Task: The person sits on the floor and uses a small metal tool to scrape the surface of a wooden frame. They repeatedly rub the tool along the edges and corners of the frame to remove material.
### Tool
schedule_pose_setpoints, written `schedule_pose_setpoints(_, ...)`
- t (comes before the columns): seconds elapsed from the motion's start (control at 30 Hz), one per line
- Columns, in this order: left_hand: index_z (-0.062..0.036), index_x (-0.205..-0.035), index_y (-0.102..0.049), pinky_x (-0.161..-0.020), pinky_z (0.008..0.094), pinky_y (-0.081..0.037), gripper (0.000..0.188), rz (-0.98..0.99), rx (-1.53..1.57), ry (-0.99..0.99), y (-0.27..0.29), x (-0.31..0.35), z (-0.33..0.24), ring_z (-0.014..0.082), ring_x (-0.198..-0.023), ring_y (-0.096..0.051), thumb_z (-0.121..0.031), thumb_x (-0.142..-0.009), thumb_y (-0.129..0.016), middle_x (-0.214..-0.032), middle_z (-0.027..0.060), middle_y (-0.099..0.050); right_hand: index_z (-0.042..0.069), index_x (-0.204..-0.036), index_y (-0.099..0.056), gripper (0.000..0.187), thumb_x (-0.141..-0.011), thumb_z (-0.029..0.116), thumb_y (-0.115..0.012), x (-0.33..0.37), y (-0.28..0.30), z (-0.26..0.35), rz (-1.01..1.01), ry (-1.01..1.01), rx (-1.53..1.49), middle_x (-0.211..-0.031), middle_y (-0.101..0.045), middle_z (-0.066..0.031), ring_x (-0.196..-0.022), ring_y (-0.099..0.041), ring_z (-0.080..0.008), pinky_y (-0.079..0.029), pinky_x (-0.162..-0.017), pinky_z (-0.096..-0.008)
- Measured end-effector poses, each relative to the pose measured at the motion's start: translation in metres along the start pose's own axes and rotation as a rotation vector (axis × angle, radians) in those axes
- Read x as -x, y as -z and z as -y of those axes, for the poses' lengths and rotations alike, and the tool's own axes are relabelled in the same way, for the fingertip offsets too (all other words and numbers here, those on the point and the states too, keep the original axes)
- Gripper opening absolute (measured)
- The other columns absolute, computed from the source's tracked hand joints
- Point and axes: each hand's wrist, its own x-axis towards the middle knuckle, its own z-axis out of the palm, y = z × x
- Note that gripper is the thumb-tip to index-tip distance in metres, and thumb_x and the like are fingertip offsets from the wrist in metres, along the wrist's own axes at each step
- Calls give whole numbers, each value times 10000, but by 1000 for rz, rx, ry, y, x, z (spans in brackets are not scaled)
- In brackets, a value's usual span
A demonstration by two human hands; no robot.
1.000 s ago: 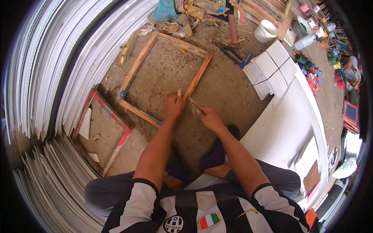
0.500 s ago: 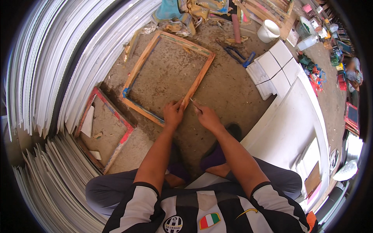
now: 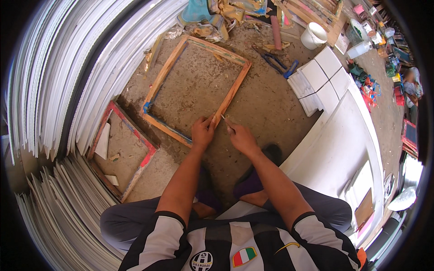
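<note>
A rectangular wooden frame lies on the concrete floor in front of me, with paint stains and a blue patch at its left corner. My left hand is closed on its side rail near the closest corner. Just right of that rail, my right hand pinches a small thin tool with a bright metal tip. The tip points at the outer edge of the wood; whether it touches is too small to tell. Most of the tool is hidden in the fingers.
A second frame, painted red, lies left of my legs. Stacked white sheets curve along the left. White blocks and a large white panel lie to the right. Farther off are blue-handled pliers and a white bucket.
</note>
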Motion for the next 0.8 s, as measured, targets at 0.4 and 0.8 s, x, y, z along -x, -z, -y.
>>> schedule_pose_setpoints(0.4, -101, -1166, -779, -790, 442, -530, 288, 5, 12, 1, 1, -1, -3, 349, -874, -670, -285, -1015, -616, -930, 151, -680, 239, -1536, -486, 473, -1064, 220, -463, -3, 5, 11, 20, -26, 67, -1167, -694, -245, -1079, -664, -435, -515, -948, -526)
schedule_pose_setpoints(0.8, 3, -1113, -748, -765, 420, -517, 339, 30, 161, 3, 3, 2, -5, 378, -856, -664, -287, -1040, -588, -943, 186, -645, 164, -1534, -480, 496, -1040, 193, -454, -17, -6, -3, 104, -42, -365, -1014, -698, -265, -903, -694, -442, -542, -783, -547)
